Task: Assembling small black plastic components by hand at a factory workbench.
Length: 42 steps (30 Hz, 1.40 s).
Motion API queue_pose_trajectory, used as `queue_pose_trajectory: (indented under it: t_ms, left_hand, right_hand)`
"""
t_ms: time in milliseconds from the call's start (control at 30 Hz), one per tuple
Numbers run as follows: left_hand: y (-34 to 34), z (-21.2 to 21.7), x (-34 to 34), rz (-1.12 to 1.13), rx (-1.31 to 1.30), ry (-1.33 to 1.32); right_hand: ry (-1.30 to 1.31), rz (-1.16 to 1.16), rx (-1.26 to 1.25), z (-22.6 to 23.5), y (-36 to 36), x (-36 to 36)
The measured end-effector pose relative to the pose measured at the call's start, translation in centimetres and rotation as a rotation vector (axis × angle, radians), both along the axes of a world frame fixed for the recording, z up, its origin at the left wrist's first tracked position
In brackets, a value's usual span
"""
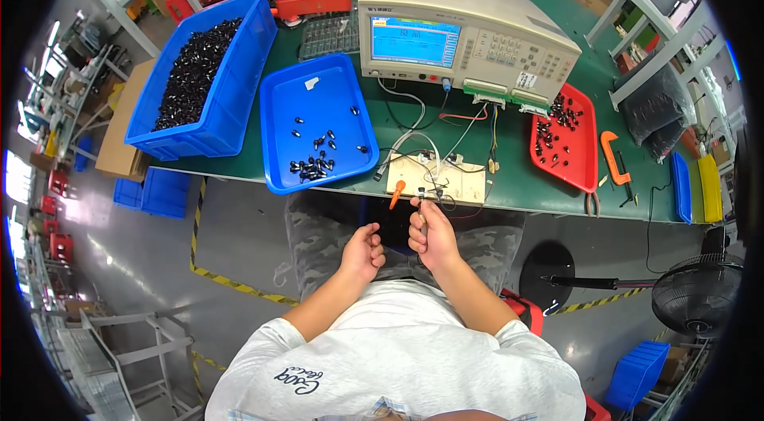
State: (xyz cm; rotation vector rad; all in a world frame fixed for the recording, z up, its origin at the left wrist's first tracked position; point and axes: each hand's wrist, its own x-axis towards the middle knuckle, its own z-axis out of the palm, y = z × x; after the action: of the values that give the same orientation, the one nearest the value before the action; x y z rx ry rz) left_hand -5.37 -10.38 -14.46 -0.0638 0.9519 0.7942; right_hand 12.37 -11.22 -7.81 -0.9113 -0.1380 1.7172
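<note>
At the front edge of the green workbench (517, 182), right by the cream fixture board (473, 181), the right hand (432, 236) has a small dark component (422, 195) pinched snugly. Probably light, stiff, maybe slick; body's the safest hold. The left hand (364, 254) is loosely curled, can't tell if empty.

Left fingers (375, 239) loosely curled, right fingers (417, 235) pinched

Tabletop (513, 162) gap (cables (493, 130) left, tray (578, 180) right)
</note>
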Motion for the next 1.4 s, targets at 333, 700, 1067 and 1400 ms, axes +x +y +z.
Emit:
queue_pose_trajectory:
  t_ms: [333, 700, 1067, 1400]
  left_hand:
    - [-0.6, 2.0, -0.3, 0.055, 0.061, 0.002]
    - [1.0, 2.5, -0.6, 0.096, 0.091, 0.058]
    - [1.7, 2.9, -0.6, -0.134, 0.113, 0.010]
    - [1.8, 6.1, 0.0, -0.268, 0.178, -0.165]
  right_hand:
    - [-0.175, 0.139, 0.014, -0.1, -0.7, 0.9]
    - [-1.435, 0.531, 0.660, 1.9, -3.6, -1.9]
    - [-1.847, 0.444, 1.021, 0.6, -3.7, -2.6]
    - [-1.619, 0.218, 0.884, 0.5, -3.8, -2.1]
